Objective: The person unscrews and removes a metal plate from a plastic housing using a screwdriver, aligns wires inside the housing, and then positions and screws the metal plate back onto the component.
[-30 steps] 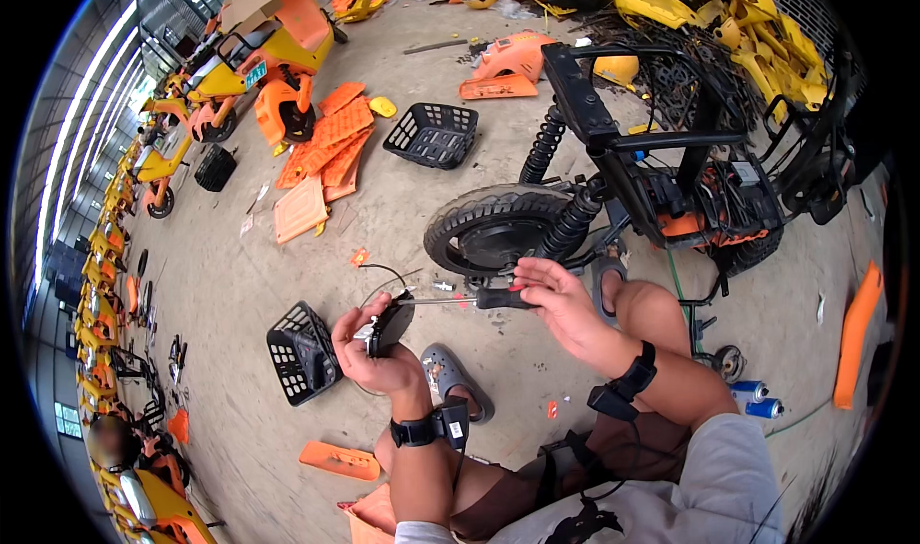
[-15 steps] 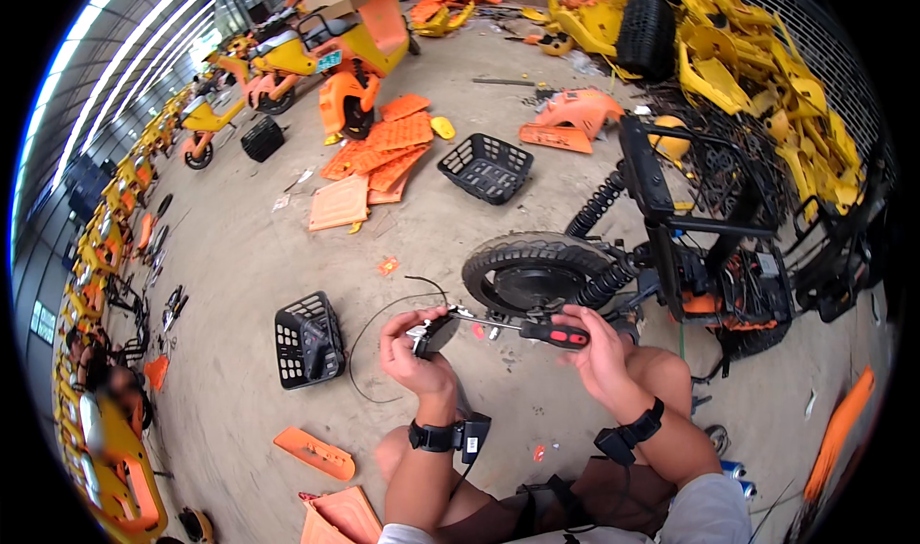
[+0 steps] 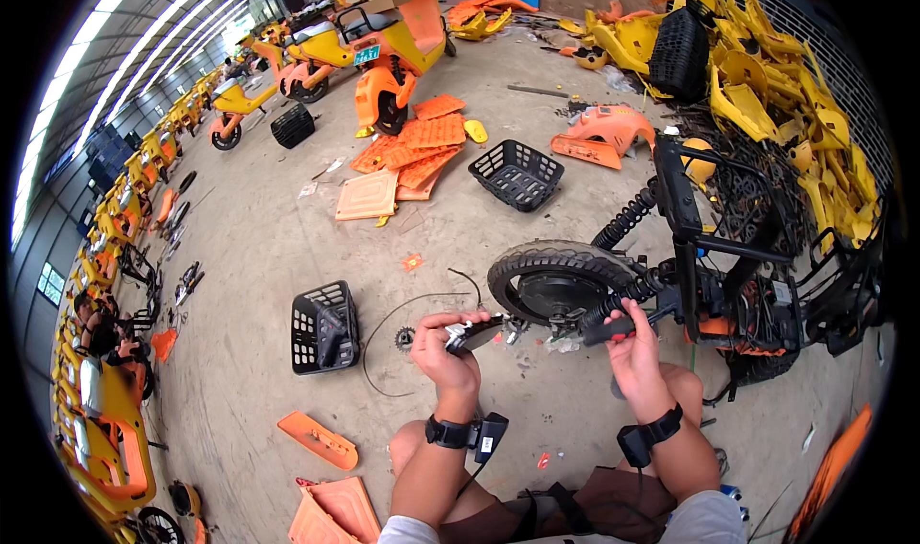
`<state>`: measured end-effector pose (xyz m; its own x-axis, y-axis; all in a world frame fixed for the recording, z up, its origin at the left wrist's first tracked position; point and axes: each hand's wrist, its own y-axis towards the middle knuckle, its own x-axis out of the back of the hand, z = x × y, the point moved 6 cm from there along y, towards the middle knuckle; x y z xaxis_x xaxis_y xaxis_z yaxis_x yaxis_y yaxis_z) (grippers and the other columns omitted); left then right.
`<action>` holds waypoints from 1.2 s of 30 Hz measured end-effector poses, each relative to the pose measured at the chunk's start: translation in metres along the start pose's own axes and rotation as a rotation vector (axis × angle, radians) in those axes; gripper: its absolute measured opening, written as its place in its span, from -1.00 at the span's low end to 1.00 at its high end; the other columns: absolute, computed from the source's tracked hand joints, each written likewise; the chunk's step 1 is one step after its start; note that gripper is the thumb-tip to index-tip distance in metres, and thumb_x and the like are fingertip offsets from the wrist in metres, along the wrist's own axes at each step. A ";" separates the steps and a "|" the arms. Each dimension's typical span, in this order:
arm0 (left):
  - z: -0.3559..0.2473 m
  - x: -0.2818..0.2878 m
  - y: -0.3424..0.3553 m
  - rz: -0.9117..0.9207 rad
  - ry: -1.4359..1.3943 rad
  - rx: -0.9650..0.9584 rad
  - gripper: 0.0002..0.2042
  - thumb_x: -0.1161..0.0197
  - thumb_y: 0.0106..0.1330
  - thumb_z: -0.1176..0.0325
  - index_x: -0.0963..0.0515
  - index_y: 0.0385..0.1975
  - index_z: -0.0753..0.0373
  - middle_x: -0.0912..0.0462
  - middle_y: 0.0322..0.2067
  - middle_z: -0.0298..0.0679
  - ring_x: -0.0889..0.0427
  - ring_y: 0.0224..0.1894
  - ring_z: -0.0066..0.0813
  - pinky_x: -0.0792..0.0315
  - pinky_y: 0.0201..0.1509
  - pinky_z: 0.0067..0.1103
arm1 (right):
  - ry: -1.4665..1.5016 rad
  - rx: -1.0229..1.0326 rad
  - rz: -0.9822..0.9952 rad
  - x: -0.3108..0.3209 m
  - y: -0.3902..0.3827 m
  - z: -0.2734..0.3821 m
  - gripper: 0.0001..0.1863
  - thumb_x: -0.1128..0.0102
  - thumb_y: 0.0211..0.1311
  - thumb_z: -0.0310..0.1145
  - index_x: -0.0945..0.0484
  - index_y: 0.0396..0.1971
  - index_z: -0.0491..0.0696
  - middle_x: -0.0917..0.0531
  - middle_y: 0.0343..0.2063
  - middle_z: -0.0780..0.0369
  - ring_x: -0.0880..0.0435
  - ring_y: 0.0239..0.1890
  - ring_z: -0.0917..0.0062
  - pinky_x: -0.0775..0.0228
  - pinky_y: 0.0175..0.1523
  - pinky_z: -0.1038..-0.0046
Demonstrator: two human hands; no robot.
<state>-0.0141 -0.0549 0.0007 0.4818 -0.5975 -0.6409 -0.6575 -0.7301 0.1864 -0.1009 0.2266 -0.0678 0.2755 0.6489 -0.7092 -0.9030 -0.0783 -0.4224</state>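
Note:
In my left hand is a small black-and-silver part, pinched between thumb and fingers; its exact kind is unclear. My right hand is closed round a screwdriver with a black and red handle, held level with the part and apart from it. The screwdriver's shaft cannot be made out. Just beyond my hands lies a black-tyred wheel, attached to a stripped scooter frame with coil shock absorbers. Small metal bits lie on the floor between my hands and the wheel.
A black basket with a dark object inside stands left, near a thin cable and a toothed ring. Another black basket and orange panels lie ahead. Yellow body parts are heaped far right; scooters stand behind.
The screwdriver has swung away from the black-and-silver part, its shaft no longer reaching across to it. Both hands keep their holds. The whole view has shifted slightly, so the floor things sit further right.

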 end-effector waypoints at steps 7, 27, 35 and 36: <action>0.016 -0.033 -0.031 0.294 0.124 -0.028 -0.85 0.19 0.11 0.62 -0.38 -0.54 0.43 -0.61 -0.52 0.12 -0.65 -0.42 -0.05 -0.55 -0.09 -0.18 | -0.635 0.098 0.335 -0.021 -0.022 -0.033 -0.81 -0.12 0.33 -0.41 -0.58 -0.19 -0.21 -0.55 -0.58 0.31 -0.50 -0.61 0.65 -0.36 -0.47 0.59; 0.052 -0.058 -0.068 0.624 0.493 -0.204 -0.85 0.01 0.12 0.66 -0.53 -0.53 0.41 -0.68 -0.50 -0.11 -0.70 -0.39 -0.28 -0.60 -0.03 -0.36 | -0.697 -0.013 0.338 0.002 -0.022 -0.052 -0.81 -0.08 0.35 -0.46 -0.60 -0.25 -0.27 -0.59 -0.57 0.27 -0.55 -0.62 0.61 -0.42 -0.50 0.56; 0.038 -0.066 -0.073 0.700 0.534 -0.075 -0.80 0.01 0.17 0.60 -0.60 -0.37 0.37 -0.67 -0.50 -0.13 -0.65 -0.54 -0.41 -0.56 -0.38 -0.51 | -0.627 -0.049 0.339 -0.001 -0.021 -0.059 -0.82 0.00 0.35 -0.47 -0.58 -0.20 -0.18 -0.61 -0.47 0.29 -0.55 -0.52 0.66 -0.39 -0.45 0.59; 0.037 -0.067 -0.070 0.674 0.543 -0.118 -0.81 0.01 0.18 0.59 -0.59 -0.35 0.37 -0.66 -0.51 -0.14 -0.64 -0.58 -0.45 -0.54 -0.45 -0.54 | -0.606 -0.091 0.335 -0.004 -0.024 -0.057 -0.82 0.01 0.36 -0.44 -0.57 -0.20 -0.16 -0.60 -0.43 0.31 -0.54 -0.48 0.70 -0.38 -0.42 0.60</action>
<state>-0.0221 0.0489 0.0032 0.2412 -0.9679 0.0713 -0.8520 -0.1760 0.4930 -0.0620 0.1830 -0.0871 -0.2691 0.8845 -0.3811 -0.8689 -0.3936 -0.3001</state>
